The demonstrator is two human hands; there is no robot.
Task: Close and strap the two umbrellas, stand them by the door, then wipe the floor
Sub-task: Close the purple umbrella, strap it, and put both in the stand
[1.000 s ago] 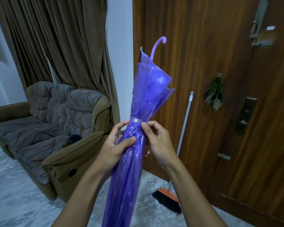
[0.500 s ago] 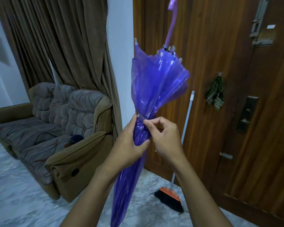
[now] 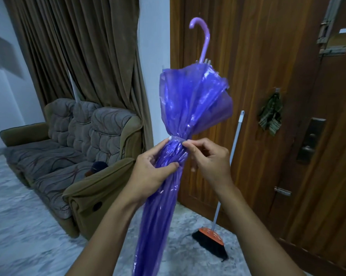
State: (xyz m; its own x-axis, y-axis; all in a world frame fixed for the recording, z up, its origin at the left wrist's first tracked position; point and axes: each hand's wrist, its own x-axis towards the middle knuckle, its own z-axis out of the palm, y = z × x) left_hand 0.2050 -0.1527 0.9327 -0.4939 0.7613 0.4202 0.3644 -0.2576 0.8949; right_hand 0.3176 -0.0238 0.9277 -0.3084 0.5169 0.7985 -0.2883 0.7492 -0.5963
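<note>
A folded purple see-through umbrella (image 3: 190, 100) is held upright in front of me, its pale hooked handle (image 3: 203, 36) at the top and its tip below the frame. A clear strap with a white snap (image 3: 174, 138) circles the canopy at its narrow point. My left hand (image 3: 148, 172) grips the bunched canopy just under the strap. My right hand (image 3: 208, 156) pinches the strap's end on the right side. No second umbrella is in view.
A brown wooden door (image 3: 277, 96) fills the right side, with a lock plate (image 3: 309, 140) and a hanging cloth (image 3: 270, 113). A broom (image 3: 224, 206) leans against it. A brown sofa (image 3: 72, 154) and curtains (image 3: 78, 46) are at the left. The floor (image 3: 24, 236) is marbled grey.
The umbrella has turned in my hands, so the snap now sits at the left and the hooked handle points left. My right hand shifted to the strap's right end.
</note>
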